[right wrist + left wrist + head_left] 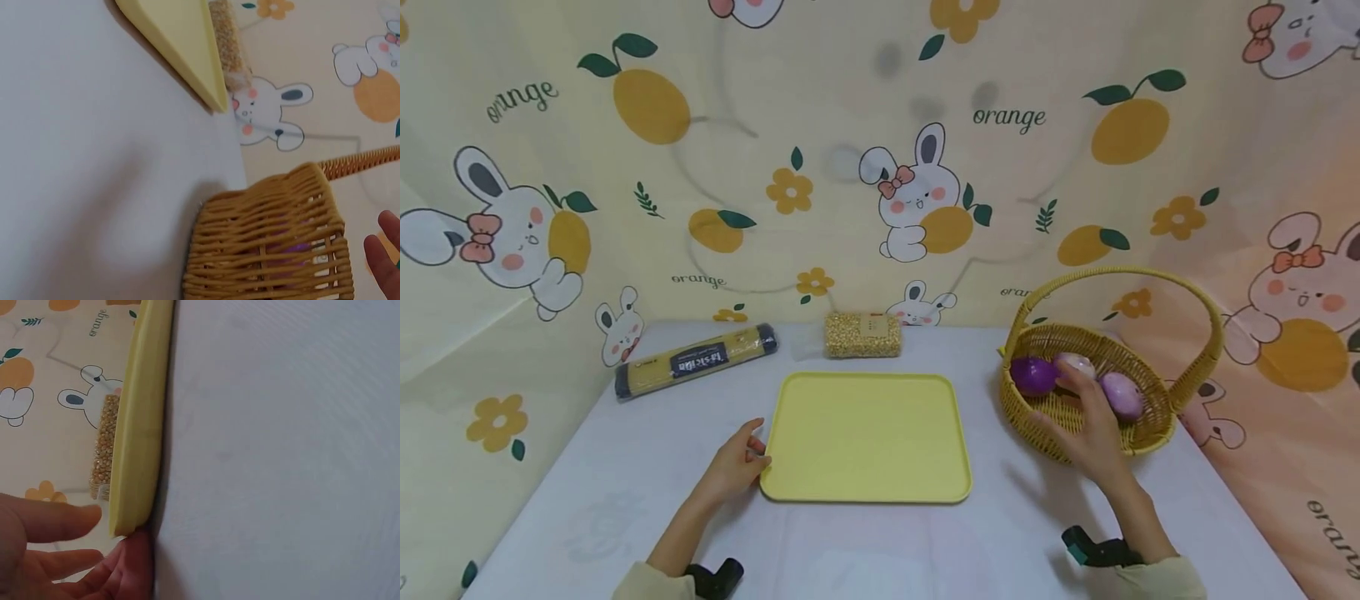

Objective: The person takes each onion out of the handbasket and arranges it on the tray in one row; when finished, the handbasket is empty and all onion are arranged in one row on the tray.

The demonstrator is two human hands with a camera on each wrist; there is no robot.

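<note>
A yellow rectangular tray (pixel 867 437) lies flat on the white table. My left hand (pixel 735 462) is at its left edge, with loosely bent fingers; in the left wrist view, one fingertip (pixel 136 553) meets the tray's end while the thumb stands apart. My right hand (pixel 1092 429) reaches over the near rim of a yellow wicker basket (pixel 1015 417), thumb and fingers spread. Inside sit a shiny purple onion-like ball (pixel 1033 377), a pale pinkish one (pixel 1075 364) partly covered by the fingertips, and a lilac one (pixel 1122 396) beside the hand.
Behind the tray lies a clear pack of yellow kernels (pixel 862 335). A long pack of spaghetti (pixel 696 361) with a dark label lies at the back left. The basket's tall handle (pixel 1120 273) arches over it. A printed cloth (pixel 820 100) hangs behind the table.
</note>
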